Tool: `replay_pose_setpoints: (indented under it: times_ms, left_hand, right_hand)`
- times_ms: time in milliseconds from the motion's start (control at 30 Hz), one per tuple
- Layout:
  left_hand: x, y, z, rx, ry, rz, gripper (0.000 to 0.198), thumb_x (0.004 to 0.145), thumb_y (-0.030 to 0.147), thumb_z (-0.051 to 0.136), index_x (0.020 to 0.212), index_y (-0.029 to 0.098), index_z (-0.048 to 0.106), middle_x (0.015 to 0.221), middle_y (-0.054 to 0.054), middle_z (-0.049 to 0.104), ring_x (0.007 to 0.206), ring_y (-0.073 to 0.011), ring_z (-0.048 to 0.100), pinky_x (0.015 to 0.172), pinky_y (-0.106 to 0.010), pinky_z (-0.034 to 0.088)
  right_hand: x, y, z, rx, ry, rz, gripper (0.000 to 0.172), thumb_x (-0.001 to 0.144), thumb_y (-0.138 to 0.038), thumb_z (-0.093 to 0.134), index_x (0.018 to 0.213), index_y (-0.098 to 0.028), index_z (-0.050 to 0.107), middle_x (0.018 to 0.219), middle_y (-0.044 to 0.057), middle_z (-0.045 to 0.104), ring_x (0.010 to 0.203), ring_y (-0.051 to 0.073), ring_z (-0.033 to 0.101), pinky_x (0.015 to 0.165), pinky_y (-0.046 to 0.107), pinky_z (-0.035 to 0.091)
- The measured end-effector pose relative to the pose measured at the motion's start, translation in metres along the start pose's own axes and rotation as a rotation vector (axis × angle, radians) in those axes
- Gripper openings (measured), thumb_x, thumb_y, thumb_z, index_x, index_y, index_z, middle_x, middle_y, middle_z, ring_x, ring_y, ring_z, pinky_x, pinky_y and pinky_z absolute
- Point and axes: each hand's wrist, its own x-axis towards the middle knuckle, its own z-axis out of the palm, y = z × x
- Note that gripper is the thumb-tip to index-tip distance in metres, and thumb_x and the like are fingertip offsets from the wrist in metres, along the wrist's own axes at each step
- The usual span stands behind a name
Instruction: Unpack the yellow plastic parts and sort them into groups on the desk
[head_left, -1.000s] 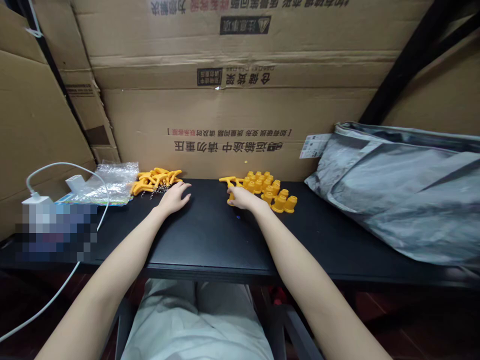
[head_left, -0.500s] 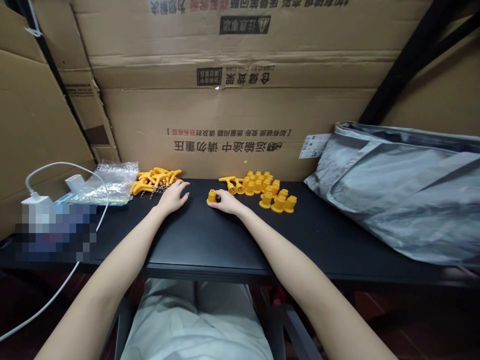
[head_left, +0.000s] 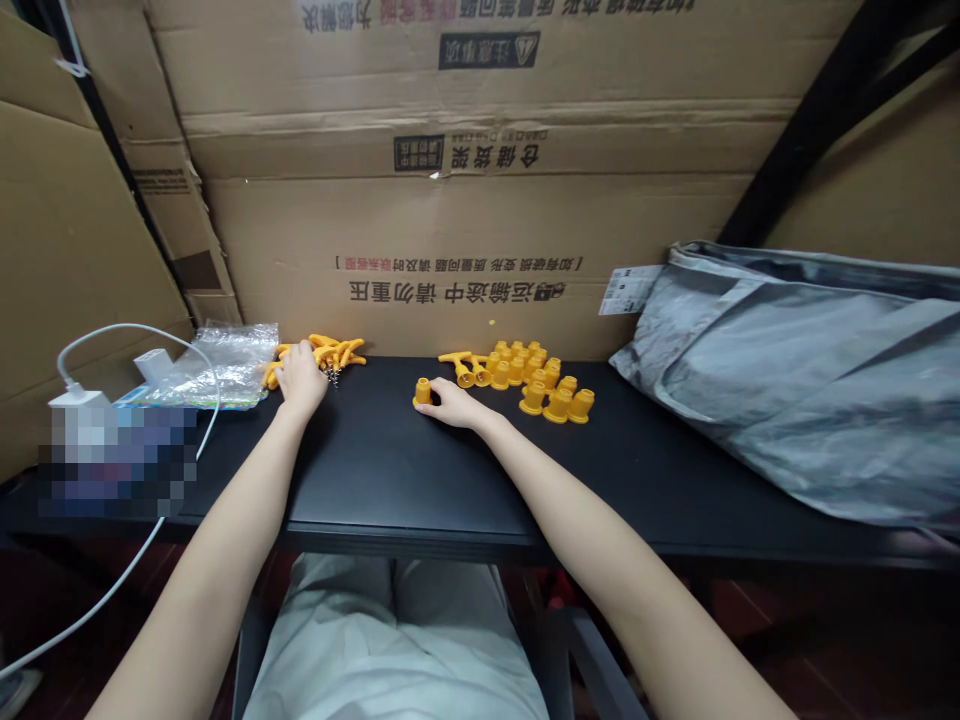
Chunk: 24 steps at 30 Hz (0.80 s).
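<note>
My left hand [head_left: 301,378] reaches over a pile of corkscrews [head_left: 341,352] with yellow T-shaped handles and bare metal spirals. Its fingers are bent down and closed on a corkscrew in the pile; the fingertips are partly hidden. My right hand [head_left: 454,405] rests by the tabletop, its thumb and fingers around a yellow flanged sleeve [head_left: 423,392] that stands upright, wide rim down. Just behind that hand lie two corkscrews [head_left: 465,372] with yellow sleeves over their spirals. Several more loose yellow sleeves [head_left: 557,405] stand upright to the right.
The black table [head_left: 405,480] backs onto a large cardboard sheet [head_left: 465,220]. Clear plastic packaging [head_left: 232,365] lies at the left, beside a white charger [head_left: 79,410] and its cable. A big grey bag [head_left: 787,400] fills the right side.
My left hand has moved left, from the right edge of the pile onto it, and its spread fingers have closed. My right hand still holds the sleeve in the same place.
</note>
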Motion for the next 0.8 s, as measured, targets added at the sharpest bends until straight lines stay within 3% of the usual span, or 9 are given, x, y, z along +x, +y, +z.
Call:
replay_pose_setpoints:
  times_ms: [200, 333, 467, 633, 800]
  left_hand:
    - [0.009, -0.026, 0.007, 0.138, -0.154, -0.223, 0.042, 0.080, 0.015, 0.050, 0.123, 0.018, 0.054, 0.141, -0.021, 0.044, 0.131, -0.0379, 0.037, 0.101, -0.060, 0.032]
    - [0.015, -0.037, 0.017, 0.143, -0.218, -0.274, 0.043, 0.080, 0.015, 0.050, 0.122, 0.024, 0.055, 0.139, -0.018, 0.047, 0.131, -0.0362, 0.038, 0.100, -0.062, 0.031]
    - [0.018, -0.040, 0.020, 0.138, -0.158, -0.257, 0.034, 0.081, 0.017, 0.051, 0.112, 0.025, 0.060, 0.132, -0.017, 0.052, 0.128, -0.0348, 0.040, 0.101, -0.057, 0.032]
    - [0.015, -0.038, 0.014, 0.028, -0.059, -0.210, 0.030, 0.077, 0.012, 0.055, 0.104, 0.022, 0.063, 0.121, -0.017, 0.055, 0.121, -0.0387, 0.045, 0.097, -0.062, 0.032]
    - [0.010, -0.027, 0.009, -0.072, 0.064, -0.018, 0.023, 0.080, 0.010, 0.054, 0.097, 0.018, 0.067, 0.112, -0.015, 0.055, 0.113, -0.0360, 0.052, 0.097, -0.061, 0.033]
  right_hand:
    - [-0.002, -0.004, -0.002, -0.029, -0.011, 0.011, 0.025, 0.087, -0.038, 0.060, 0.101, -0.017, 0.061, 0.104, 0.010, 0.062, 0.099, 0.023, 0.059, 0.086, 0.035, 0.046]
    - [-0.003, -0.007, -0.004, -0.031, -0.021, 0.014, 0.024, 0.087, -0.037, 0.060, 0.100, -0.017, 0.061, 0.104, 0.010, 0.062, 0.100, 0.023, 0.059, 0.087, 0.034, 0.045]
    - [-0.004, -0.009, -0.005, -0.031, -0.023, 0.014, 0.024, 0.087, -0.037, 0.060, 0.101, -0.016, 0.061, 0.104, 0.010, 0.062, 0.100, 0.023, 0.059, 0.087, 0.034, 0.045]
    - [-0.004, -0.009, -0.005, -0.034, -0.011, 0.007, 0.023, 0.087, -0.036, 0.061, 0.100, -0.016, 0.061, 0.103, 0.010, 0.063, 0.099, 0.023, 0.059, 0.085, 0.034, 0.045]
    - [-0.003, -0.008, -0.004, -0.029, -0.001, 0.000, 0.023, 0.086, -0.035, 0.062, 0.100, -0.017, 0.061, 0.104, 0.010, 0.063, 0.098, 0.022, 0.060, 0.084, 0.033, 0.045]
